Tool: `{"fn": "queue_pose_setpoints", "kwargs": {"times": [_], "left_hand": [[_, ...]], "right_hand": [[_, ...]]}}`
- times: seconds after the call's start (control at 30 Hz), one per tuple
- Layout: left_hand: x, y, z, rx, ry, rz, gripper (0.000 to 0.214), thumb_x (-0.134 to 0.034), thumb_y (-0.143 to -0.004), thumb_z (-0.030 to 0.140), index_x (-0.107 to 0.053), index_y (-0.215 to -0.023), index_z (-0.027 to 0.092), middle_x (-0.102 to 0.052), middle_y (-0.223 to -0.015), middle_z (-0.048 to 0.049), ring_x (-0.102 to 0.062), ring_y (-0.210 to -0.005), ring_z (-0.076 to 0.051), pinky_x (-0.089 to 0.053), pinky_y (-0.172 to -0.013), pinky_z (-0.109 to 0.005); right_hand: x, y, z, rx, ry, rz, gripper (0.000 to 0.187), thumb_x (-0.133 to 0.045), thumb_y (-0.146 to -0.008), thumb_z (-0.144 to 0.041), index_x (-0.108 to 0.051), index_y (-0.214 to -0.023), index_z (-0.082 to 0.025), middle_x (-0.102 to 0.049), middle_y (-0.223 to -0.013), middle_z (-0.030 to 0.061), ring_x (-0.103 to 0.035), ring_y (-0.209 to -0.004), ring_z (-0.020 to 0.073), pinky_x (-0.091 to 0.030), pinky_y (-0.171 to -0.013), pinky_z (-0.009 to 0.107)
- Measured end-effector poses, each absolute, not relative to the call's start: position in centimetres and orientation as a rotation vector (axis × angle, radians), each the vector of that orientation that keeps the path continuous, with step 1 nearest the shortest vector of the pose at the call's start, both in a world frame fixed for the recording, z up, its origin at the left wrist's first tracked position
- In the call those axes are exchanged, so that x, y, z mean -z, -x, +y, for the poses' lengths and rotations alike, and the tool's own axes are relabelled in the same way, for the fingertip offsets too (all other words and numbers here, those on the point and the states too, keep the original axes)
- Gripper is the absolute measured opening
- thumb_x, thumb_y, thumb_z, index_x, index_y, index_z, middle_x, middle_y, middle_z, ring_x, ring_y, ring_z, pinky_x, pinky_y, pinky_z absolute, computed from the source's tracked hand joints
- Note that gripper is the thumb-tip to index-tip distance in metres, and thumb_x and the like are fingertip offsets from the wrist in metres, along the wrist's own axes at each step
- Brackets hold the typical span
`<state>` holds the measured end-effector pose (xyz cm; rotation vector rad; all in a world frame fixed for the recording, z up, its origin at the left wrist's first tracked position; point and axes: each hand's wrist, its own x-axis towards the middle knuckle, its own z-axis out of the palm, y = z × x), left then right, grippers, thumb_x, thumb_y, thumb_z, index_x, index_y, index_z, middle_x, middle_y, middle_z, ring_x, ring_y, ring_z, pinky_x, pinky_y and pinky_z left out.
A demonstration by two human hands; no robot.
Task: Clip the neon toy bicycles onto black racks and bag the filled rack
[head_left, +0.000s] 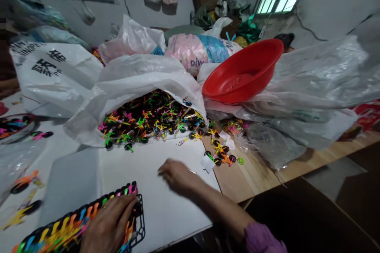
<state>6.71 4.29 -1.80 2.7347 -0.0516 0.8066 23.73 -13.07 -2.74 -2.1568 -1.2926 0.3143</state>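
Note:
At the lower left, a long row of colourful toy bicycles (63,225) stands packed in a black plastic rack (141,221). My left hand (108,221) lies over the right end of this row, its fingers closed on a toy bicycle there; the fingertips partly hide it. My right hand (175,174) is over the white table (142,162), with fingers curled in and slightly blurred. Whatever it may hold is too small to make out. Beyond it, a large white sack (136,73) lies on its side, its mouth full of loose toy bicycles (151,116).
Several toy bicycles (221,150) lie spilled near the wooden board (252,174) at right. A red basin (243,73) tilts on plastic bags (314,71). At far left are a bowl of parts (16,128) and a yellow toy bicycle (22,213).

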Motion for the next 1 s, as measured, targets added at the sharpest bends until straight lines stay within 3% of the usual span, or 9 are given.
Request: {"fn": "queue_pose_setpoints", "kwargs": {"times": [0.17, 0.33, 0.53, 0.67, 0.87, 1.0], "left_hand": [[1.8, -7.1, 3.8, -0.841, -2.700, 0.006, 0.024, -0.041, -0.090, 0.036, -0.063, -0.092, 0.025, -0.068, -0.085, -0.0012, -0.063, -0.077, -0.017, -0.050, -0.074, -0.031], [-0.5, -6.8, 2.5, -0.799, -2.779, 0.144, 0.023, -0.047, -0.087, 0.037, -0.063, -0.089, 0.019, -0.068, -0.078, -0.0023, -0.063, -0.070, -0.015, -0.049, -0.066, -0.026], [-0.9, -6.6, 2.0, -0.620, -2.718, 0.272, 0.018, -0.052, -0.086, 0.032, -0.064, -0.086, 0.018, -0.068, -0.080, -0.0021, -0.063, -0.076, -0.015, -0.049, -0.070, -0.026], [-1.4, -6.5, 1.7, -0.611, -2.685, 0.270, 0.017, -0.054, -0.085, 0.031, -0.065, -0.085, 0.019, -0.068, -0.079, -0.0010, -0.062, -0.076, -0.014, -0.049, -0.071, -0.026], [-1.6, -6.6, 1.5, -0.610, -2.677, 0.288, 0.016, -0.058, -0.082, 0.030, -0.067, -0.086, 0.018, -0.068, -0.080, -0.0008, -0.062, -0.074, -0.012, -0.047, -0.071, -0.022], [-1.6, -6.5, 1.4, -0.599, -2.721, 0.312, 0.017, -0.059, -0.082, 0.030, -0.068, -0.088, 0.018, -0.068, -0.081, -0.0016, -0.062, -0.075, -0.012, -0.048, -0.072, -0.022]], "right_hand": [[0.3, -32.8, -18.7, -0.043, 2.941, -0.799, 0.024, -0.041, -0.088, -0.016, -0.054, -0.109, -0.013, -0.054, -0.104, 0.0136, -0.052, -0.093, 0.0211, -0.042, -0.075, 0.029], [1.7, -35.0, -19.6, 0.052, 3.099, -0.773, 0.025, -0.034, -0.090, -0.015, -0.050, -0.109, -0.010, -0.052, -0.106, 0.0149, -0.052, -0.094, 0.0224, -0.041, -0.070, 0.027], [1.6, -32.1, -18.8, 0.113, 3.003, -0.798, 0.025, -0.033, -0.090, -0.019, -0.050, -0.107, -0.009, -0.052, -0.102, 0.0154, -0.051, -0.091, 0.0239, -0.039, -0.073, 0.032], [-0.1, -26.4, -15.7, -0.044, 2.896, -0.837, 0.023, -0.038, -0.087, -0.014, -0.054, -0.103, -0.008, -0.051, -0.102, 0.0160, -0.047, -0.095, 0.0247, -0.038, -0.076, 0.032], [1.7, -19.2, -10.8, -0.326, 2.172, -1.411, 0.023, -0.053, -0.085, -0.022, -0.055, -0.106, -0.014, -0.051, -0.103, 0.0094, -0.045, -0.095, 0.0206, -0.038, -0.082, 0.030], [5.5, -17.4, -9.1, -0.364, 1.918, -1.416, 0.017, -0.046, -0.089, -0.018, -0.055, -0.102, -0.014, -0.054, -0.095, 0.0064, -0.048, -0.089, 0.0170, -0.038, -0.079, 0.027]]}}
